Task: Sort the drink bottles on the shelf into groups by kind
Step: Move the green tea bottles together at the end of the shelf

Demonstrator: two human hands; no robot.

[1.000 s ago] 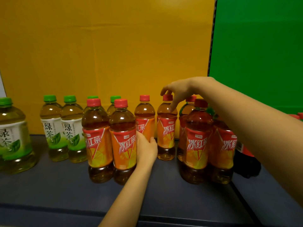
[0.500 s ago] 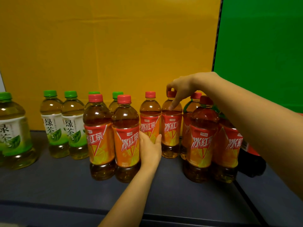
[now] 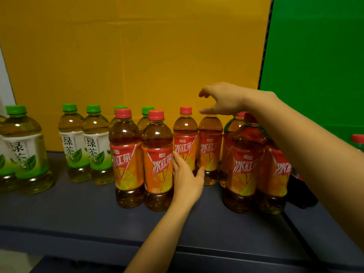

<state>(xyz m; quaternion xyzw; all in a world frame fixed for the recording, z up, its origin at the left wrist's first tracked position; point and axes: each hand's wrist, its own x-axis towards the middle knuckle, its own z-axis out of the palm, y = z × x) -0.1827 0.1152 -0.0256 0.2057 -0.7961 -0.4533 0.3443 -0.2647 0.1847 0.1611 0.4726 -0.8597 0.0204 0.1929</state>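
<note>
right hand (image 3: 222, 99) has lifted off rear iced black tea bottle (image 3: 209, 150), centre frame; fingers loosely spread, holding nothing; left hand (image 3: 185, 178) still flat against front iced black tea bottle (image 3: 157, 160), fingers straight; both hold amber tea; green tea bottles (image 3: 72, 142) at left hold pale yellow

I saw the green tea bottles (image 3: 71, 142) upright at ten o'clock, with green caps, pale liquid and white-green labels. The iced tea bottles (image 3: 157, 160) stood upright from twelve to two o'clock, red-capped and amber, with two green-capped bottles (image 3: 147, 110) partly hidden behind them.
</note>
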